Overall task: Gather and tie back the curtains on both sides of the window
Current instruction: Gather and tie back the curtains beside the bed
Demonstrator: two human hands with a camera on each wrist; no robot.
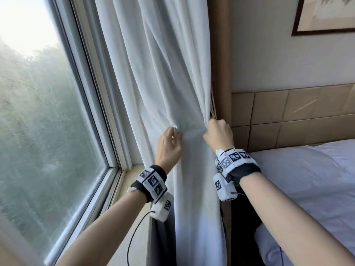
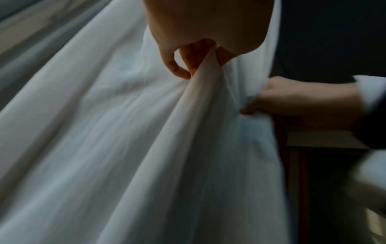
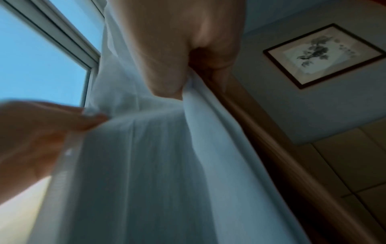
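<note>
A white curtain (image 1: 163, 77) hangs in folds on the right side of the window (image 1: 42, 96). My left hand (image 1: 170, 144) pinches a fold of the curtain (image 2: 146, 132) at its left part; in the left wrist view its fingers (image 2: 177, 69) curl round a ridge of cloth. My right hand (image 1: 218, 134) grips the curtain's right edge in a fist, next to the wooden post (image 1: 221, 60). The right wrist view shows that fist (image 3: 167, 62) closed on the curtain (image 3: 167, 165), with the left hand (image 3: 41, 128) at the lower left. No tie-back is visible.
A bed with white sheets (image 1: 307, 179) lies at the right under a tan padded headboard (image 1: 297, 114). A framed picture (image 1: 326, 16) hangs on the wall. The windowsill (image 1: 132, 175) runs below the glass. A dark gap lies between post and bed.
</note>
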